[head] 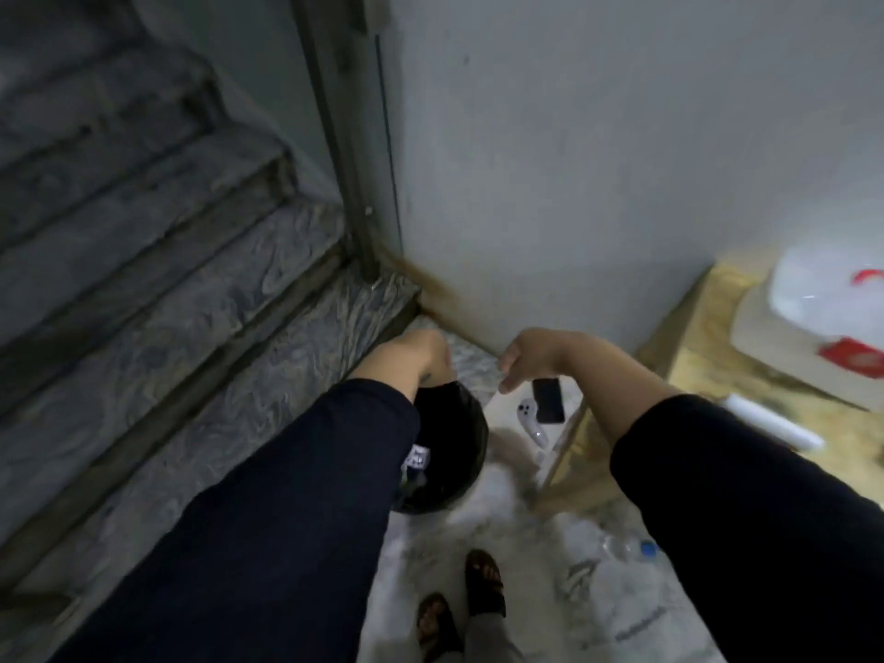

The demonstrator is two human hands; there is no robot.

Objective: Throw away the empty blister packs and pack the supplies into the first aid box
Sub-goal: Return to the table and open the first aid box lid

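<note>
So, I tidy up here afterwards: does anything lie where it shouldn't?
Yes. A black phone and a white game controller lie on the floor beside the black bin, and a clear bottle with a blue cap lies on its side near the sandalled feet.

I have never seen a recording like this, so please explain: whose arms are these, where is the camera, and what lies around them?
There is no machine here. The single picture comes from a camera worn on a person's head, looking down. Both arms wear dark sleeves. The left hand and right hand hang over a black bin on the floor; whether they hold anything is too blurred to tell. Beside the bin lie a dark phone and a white controller. At right, a wooden table carries a white first aid box. Stairs rise at left.
</note>
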